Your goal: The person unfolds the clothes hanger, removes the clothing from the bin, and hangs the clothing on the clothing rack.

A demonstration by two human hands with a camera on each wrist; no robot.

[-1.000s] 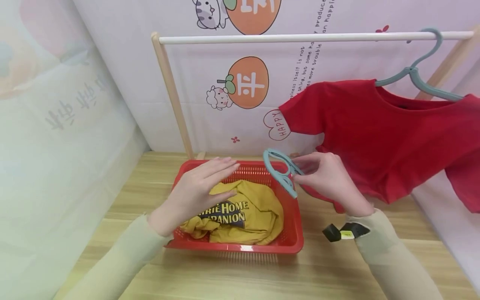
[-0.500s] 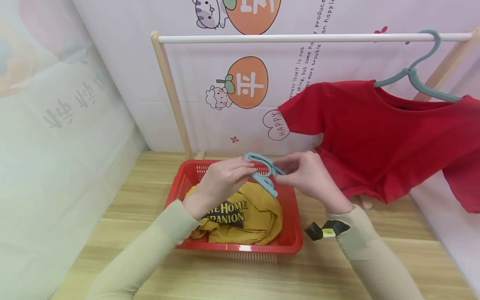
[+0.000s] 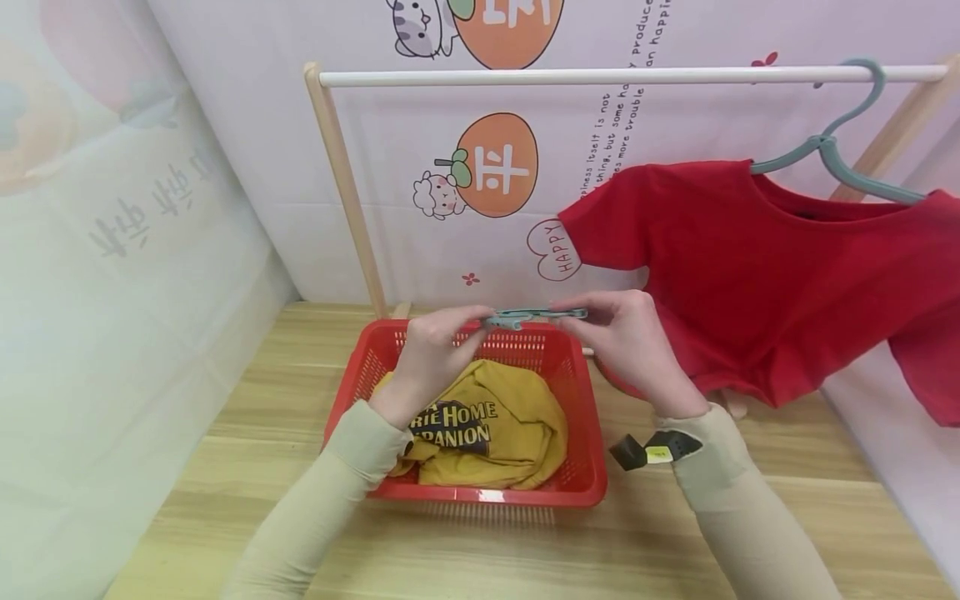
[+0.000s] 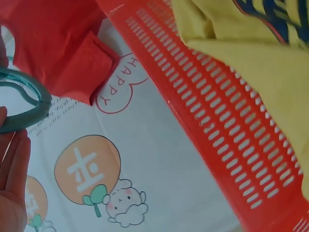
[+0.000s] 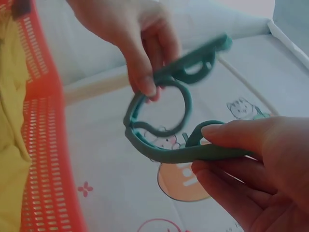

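Loose teal hanger point(image 3: 517, 318): held in the air over the far side of the red basket point(image 3: 487, 496), below the rod and off it. Its 2 arms bend at a middle joint, the hook loop between them.

Grip: clamped on it at both ends. My left hand point(image 3: 435, 354) pinches 1 arm between thumb and fingers; my right hand point(image 3: 630, 346) pinches the other.

Step in hand, as I judge it: swinging the folded arms apart. The next move seems to call for a firm pinch each side and an even outward turn, sparing the joint.

Count, working outward: 1 basket on the wooden tabletop point(image 3: 420, 550). 1 yellow garment point(image 3: 517, 417) bunched inside, lettering up; cannot tell if more lies beneath. 1 white rod point(image 3: 480, 78) on 2 wooden posts. 1 red shirt point(image 3: 750, 275) at right, on a hooked hanger point(image 3: 862, 179). Hangers in sight: 2.
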